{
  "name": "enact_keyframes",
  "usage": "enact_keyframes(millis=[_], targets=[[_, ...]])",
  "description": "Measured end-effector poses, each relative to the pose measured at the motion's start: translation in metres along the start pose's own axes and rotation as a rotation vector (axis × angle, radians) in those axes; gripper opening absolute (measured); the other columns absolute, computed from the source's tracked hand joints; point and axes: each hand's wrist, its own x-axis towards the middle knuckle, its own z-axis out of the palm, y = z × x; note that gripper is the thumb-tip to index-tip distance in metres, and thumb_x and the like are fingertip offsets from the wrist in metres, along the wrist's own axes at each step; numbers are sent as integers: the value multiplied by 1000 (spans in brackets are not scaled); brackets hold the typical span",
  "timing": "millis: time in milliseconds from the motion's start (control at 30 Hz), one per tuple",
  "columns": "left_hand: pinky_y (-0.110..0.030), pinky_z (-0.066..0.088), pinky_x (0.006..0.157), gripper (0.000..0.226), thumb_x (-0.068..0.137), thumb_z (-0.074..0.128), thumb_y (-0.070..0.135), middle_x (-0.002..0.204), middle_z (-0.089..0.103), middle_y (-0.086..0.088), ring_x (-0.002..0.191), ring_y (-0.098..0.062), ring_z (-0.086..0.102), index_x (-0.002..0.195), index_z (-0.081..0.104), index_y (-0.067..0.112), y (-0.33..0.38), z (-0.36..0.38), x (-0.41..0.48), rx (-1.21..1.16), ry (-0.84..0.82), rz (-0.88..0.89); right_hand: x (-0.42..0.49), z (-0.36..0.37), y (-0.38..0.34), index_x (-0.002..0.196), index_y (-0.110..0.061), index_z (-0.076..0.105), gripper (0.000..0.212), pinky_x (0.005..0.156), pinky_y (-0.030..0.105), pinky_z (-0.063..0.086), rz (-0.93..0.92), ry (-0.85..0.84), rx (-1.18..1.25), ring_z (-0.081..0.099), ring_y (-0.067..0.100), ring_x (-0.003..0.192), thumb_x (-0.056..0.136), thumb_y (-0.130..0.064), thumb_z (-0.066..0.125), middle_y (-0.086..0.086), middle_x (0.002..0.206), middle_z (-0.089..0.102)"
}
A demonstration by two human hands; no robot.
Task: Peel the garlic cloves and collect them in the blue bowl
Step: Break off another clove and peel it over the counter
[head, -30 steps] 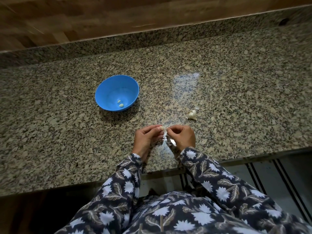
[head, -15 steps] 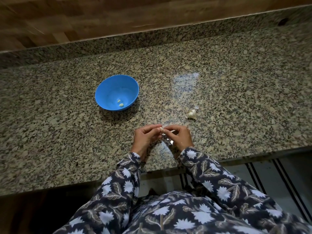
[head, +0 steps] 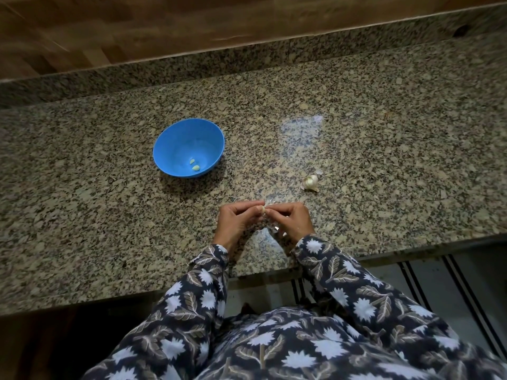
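Speckled granite counter point(head: 384, 133) (one glossy patch) backed by wooden wall point(head: 137, 28)

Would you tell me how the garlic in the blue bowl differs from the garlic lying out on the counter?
The bowl cloves are two small, smooth, yellowish pieces; the counter garlic is one larger whitish lump. The bowl cloves look bare, while the counter garlic has papery skin on it. The former lie inside the blue bowl, the latter on the granite countertop. Both lie untouched.

Garlic clove point(head: 264, 209) mostly hidden between left hand point(head: 236, 222) and right hand point(head: 293, 220); patterned sleeves point(head: 343, 272) cut off below.
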Motion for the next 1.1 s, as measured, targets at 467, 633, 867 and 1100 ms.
enact_keyframes(millis=[467, 633, 867, 1100], targets=[[-24, 57, 76, 19, 81, 64, -2, 99, 70, -19, 86, -24, 69, 99, 68, -5, -5, -1, 5, -225, -34, -71, 2, -2, -7, 80, -12, 68, 12, 44, 20, 46, 87, -51, 213, 57, 14, 57, 85, -3, 62, 6, 73, 64], [-28, 56, 82, 21, 82, 62, -2, 101, 70, -18, 91, -24, 69, 103, 66, -6, -8, 0, 3, -303, -30, -82, 2, -2, -8, 81, -15, 68, 9, 41, 26, 45, 128, -60, 248, 57, 20, 55, 86, -12, 61, 6, 74, 65], [-23, 58, 72, 22, 80, 63, -7, 100, 71, -16, 85, -22, 70, 101, 66, -5, -6, 0, 3, -275, 25, -70, 4, -2, -5, 84, -9, 71, 7, 47, 22, 51, 91, -45, 205, 65, 12, 63, 77, -9, 70, -4, 73, 69], [-24, 58, 72, 20, 76, 67, -7, 96, 72, -11, 85, -22, 69, 95, 69, -1, -5, -1, 5, -115, 23, 14, 4, -1, -9, 91, 5, 69, 15, 49, 24, 51, 172, -34, 246, 63, 9, 57, 80, -4, 67, -3, 65, 67]])
